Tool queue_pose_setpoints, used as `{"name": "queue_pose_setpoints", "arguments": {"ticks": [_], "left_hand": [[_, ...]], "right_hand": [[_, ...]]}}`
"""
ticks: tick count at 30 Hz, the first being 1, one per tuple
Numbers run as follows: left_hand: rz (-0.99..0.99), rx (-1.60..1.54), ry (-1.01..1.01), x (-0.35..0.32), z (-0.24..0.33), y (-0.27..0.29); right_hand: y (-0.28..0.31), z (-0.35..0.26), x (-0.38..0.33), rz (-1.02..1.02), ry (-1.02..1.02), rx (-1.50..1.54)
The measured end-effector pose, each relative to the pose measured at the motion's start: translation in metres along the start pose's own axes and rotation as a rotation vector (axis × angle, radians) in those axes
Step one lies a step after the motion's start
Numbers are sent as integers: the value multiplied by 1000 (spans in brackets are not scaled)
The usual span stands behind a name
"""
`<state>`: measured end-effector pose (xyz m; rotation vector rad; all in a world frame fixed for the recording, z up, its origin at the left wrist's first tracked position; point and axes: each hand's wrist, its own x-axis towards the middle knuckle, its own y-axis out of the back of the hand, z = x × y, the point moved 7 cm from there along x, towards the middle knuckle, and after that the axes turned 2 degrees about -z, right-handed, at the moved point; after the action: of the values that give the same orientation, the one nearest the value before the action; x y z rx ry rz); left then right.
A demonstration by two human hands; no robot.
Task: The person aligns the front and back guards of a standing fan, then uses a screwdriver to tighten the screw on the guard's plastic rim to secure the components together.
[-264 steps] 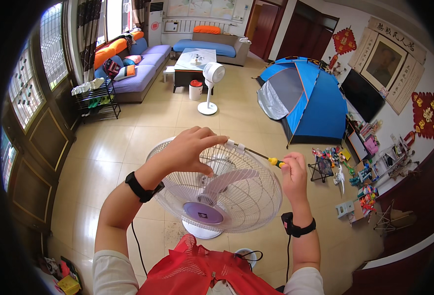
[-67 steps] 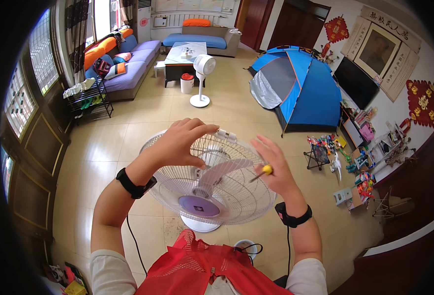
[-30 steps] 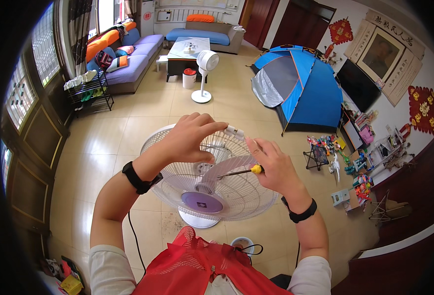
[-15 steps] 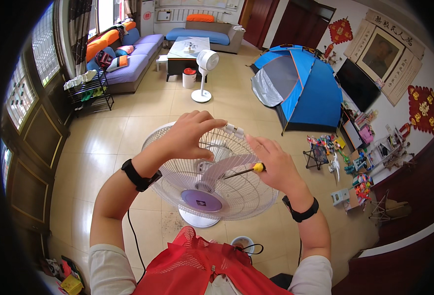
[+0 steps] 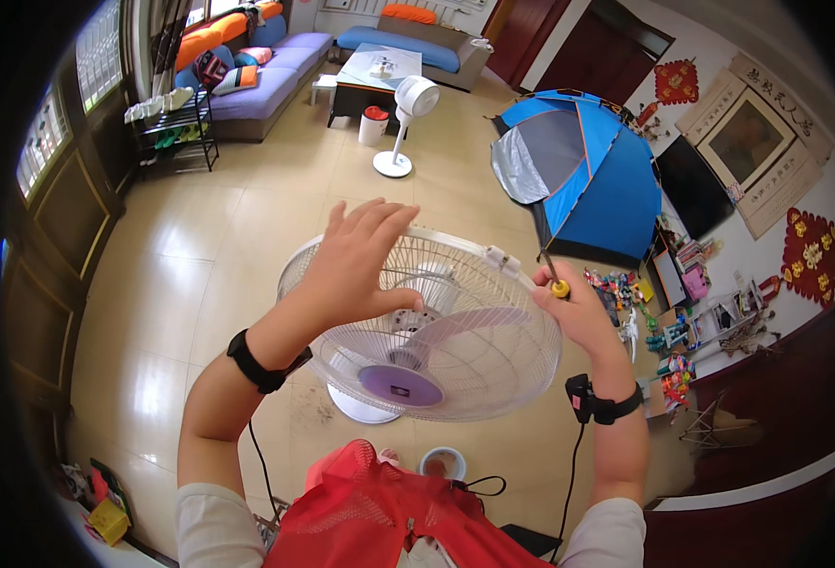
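Note:
A white standing fan with a purple hub (image 5: pixel 401 387) and a round wire grille (image 5: pixel 517 364) stands in front of me. A white clip (image 5: pixel 501 259) sits on the top right of the grille's rim. My left hand (image 5: pixel 359 265) is open over the rim's upper left, fingers spread and thumb stretched across the wires; whether it touches them I cannot tell. Just right of the rim, my right hand (image 5: pixel 583 308) closes around a screwdriver (image 5: pixel 559 288) with a yellow handle, its thin shaft pointing up. Most of that handle is hidden in my fingers.
Another white fan (image 5: pixel 401 133) stands farther off, near a low table (image 5: pixel 370 95) and a bin (image 5: pixel 373 126). A blue tent (image 5: pixel 606 189) is at the right, with toys (image 5: pixel 673 336) along the wall. A small tub (image 5: pixel 443 464) lies near my feet; cords hang beside both arms.
My right hand has moved right, away from the clip, and the screwdriver has swung from pointing left across the grille to pointing up. My left hand has come off the clip, fingers spreading.

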<state>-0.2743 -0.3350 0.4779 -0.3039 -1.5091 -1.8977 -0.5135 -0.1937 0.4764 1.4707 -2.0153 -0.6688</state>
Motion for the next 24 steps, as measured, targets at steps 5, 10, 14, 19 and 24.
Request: {"name": "queue_pose_setpoints", "arguments": {"ticks": [5,10,14,19,24], "left_hand": [[23,13,169,-26,-44,10],[-23,-105,215,-38,-62,2],[43,-202,167,-39,-68,-3],[67,-241,152,-37,-68,-4],[93,-267,151,-37,-68,-6]], "right_hand": [[-4,2,4,-75,-173,74],[-7,-3,5,-86,-256,74],[-10,3,5,-66,-248,115],[-10,9,1,-43,-223,156],[-12,6,-2,-4,-213,204]]}}
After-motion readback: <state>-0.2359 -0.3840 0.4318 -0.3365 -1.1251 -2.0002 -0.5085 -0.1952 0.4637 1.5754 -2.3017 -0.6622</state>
